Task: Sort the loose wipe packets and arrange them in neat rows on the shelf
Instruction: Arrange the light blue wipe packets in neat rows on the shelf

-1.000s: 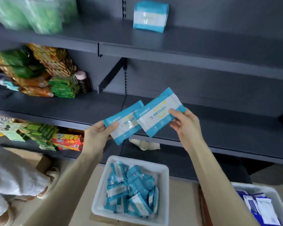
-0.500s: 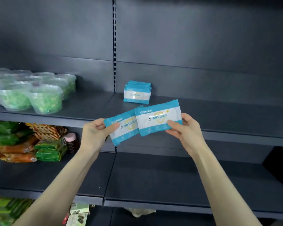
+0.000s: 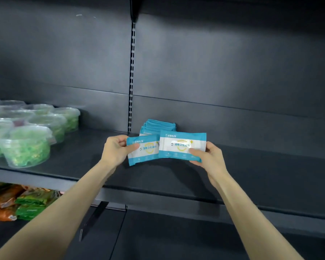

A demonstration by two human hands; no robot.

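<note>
Packets of wipes were in both hands. The left hand pinched the left packet by its left end, with the thumb on the front and the fingers curled behind it. The right hand pinched the right packet by its lower right corner, and its thumb was on the front too. Both packets were blue at the edges and white in the middle, with a yellow mark and small writing. The right packet lay a little over the right end of the left packet, so the two touched. The left packet was tipped a bit, and the right packet was nearly level. Both were held up over the dark shelf. Just behind them a pile of packets of the same blue kind sat on that shelf, close to the back wall and just right of the strip with little holes. Far to the left on the same shelf stood clear tubs with green stuff inside. On the shelf below, at the left, lay green and orange bags.
</note>
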